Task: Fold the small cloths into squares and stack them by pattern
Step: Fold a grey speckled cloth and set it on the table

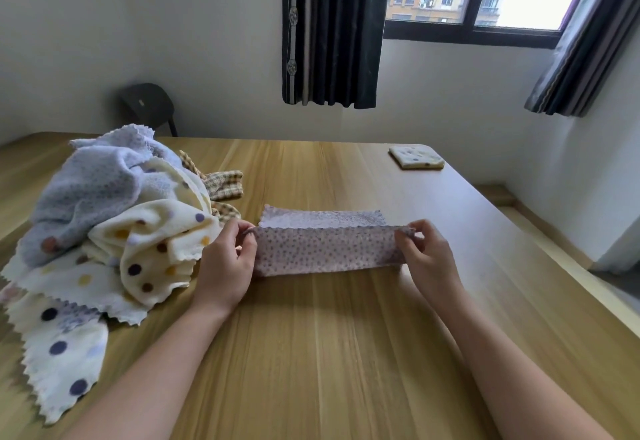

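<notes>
The small lilac cloth [325, 251] with fine dots lies near the middle of the wooden table [346, 353], and it is in the middle of a fold: its near part is raised and brought toward the far part, which lies flat on the wood with its zigzag edge showing behind. The left hand [225, 266] pinches the left corner of the raised edge between thumb and fingers, closed on the fabric, and the right hand [427, 256] pinches the right corner in the same way. I think the two hands hold the corners apart so that the edge stays tight and straight, because a slack edge would not meet the far edge evenly and the result would not be a clean square. The heap of unfolded cloths [114, 232] sits at the left, just beside the left hand, probably so that the next piece is easy to take; cream pieces with big dots, a pale blue one and a checked one [225, 183] are mixed there. One folded cloth [417, 157] with dots rests near the far right corner of the table, well apart, and it seems to be the beginning of a stack for its pattern. Between the hands and this far corner the wood is bare, so there is good room to lay the fold down and to begin a second stack, but the right border of the table is near the right hand, and the heap crowds the left side.
</notes>
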{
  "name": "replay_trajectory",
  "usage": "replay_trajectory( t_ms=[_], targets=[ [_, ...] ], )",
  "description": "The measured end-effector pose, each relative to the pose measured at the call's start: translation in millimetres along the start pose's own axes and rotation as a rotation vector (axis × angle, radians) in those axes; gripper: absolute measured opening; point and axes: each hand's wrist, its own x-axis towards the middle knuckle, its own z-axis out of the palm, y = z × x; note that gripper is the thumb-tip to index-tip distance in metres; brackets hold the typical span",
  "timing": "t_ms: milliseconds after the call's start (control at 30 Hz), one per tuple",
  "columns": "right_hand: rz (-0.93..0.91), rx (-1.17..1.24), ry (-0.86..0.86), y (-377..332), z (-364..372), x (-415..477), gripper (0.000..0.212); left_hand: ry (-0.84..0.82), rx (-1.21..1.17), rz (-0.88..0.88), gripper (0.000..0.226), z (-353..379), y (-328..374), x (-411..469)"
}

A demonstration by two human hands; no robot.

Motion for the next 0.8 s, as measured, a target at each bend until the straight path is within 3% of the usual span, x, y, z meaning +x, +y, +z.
replay_trajectory(
  t_ms=[133,500,800],
  targets=[
    [0.014,-0.087,-0.025,1,1,-2,0.003,0.011,0.036,-0.012,0.007,2,-1,-2],
    [-0.077,-0.180,0.020,-3,7,-2,0.004,0.032,0.135,0.022,0.009,4,1,-2],
    [0.052,-0.485,-0.061,0,23,19,0.018,-0.086,0.489,-0.110,0.020,17,3,16]
  ],
)
